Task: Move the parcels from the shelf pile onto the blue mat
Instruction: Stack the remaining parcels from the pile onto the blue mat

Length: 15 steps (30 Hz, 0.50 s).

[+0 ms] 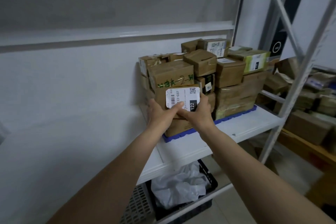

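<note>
A small brown parcel (179,94) with a white label reading "122" sits at the front left of a stack of cardboard parcels (231,78). The stack stands on a blue mat (234,115) laid on a white shelf (251,123). My left hand (160,112) grips the labelled parcel's left side, thumb across its front. My right hand (198,111) grips its right side, fingers curled round the edge. Under it lies another brown box (179,127), partly hidden by my wrists.
A white metal rack frame (298,71) rises on the right with diagonal braces. More parcels (314,100) fill shelves beyond it. Below the shelf stand a black crate holding a crumpled white bag (180,185) and a grey perforated basket (138,203). A wall lies to the left.
</note>
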Each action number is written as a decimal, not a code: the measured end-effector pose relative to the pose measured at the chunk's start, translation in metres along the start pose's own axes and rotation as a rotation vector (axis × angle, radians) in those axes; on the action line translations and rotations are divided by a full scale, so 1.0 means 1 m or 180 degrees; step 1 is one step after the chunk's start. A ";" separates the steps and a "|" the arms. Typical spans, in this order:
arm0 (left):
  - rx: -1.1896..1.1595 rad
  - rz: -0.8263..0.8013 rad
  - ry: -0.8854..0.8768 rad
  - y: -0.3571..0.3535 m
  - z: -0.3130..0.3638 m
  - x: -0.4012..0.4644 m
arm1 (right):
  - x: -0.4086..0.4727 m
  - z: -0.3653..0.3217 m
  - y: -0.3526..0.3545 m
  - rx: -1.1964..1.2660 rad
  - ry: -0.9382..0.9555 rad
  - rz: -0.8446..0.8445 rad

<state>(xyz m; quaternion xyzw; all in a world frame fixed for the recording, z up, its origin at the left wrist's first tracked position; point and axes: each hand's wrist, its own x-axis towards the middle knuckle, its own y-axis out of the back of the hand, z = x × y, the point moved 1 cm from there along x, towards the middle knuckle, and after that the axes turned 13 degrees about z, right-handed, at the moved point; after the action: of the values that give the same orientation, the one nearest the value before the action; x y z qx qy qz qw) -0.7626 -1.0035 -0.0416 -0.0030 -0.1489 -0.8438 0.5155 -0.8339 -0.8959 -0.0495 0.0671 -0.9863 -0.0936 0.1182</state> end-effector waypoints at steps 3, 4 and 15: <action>-0.0047 0.0032 -0.0034 -0.034 0.015 -0.010 | 0.026 0.011 0.039 0.0153 -0.0147 -0.0119; -0.0074 -0.0010 -0.0037 -0.046 0.019 -0.012 | 0.036 0.017 0.052 0.0289 -0.0193 -0.0203; -0.1237 -0.1007 0.0442 -0.158 0.058 -0.041 | 0.127 0.052 0.162 0.0151 -0.0356 -0.0540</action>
<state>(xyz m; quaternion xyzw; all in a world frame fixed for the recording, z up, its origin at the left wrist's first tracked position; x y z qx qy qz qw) -0.8893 -0.8865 -0.0321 -0.0207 0.0531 -0.9249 0.3758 -0.9862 -0.7495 -0.0384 0.1479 -0.9840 -0.0835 0.0530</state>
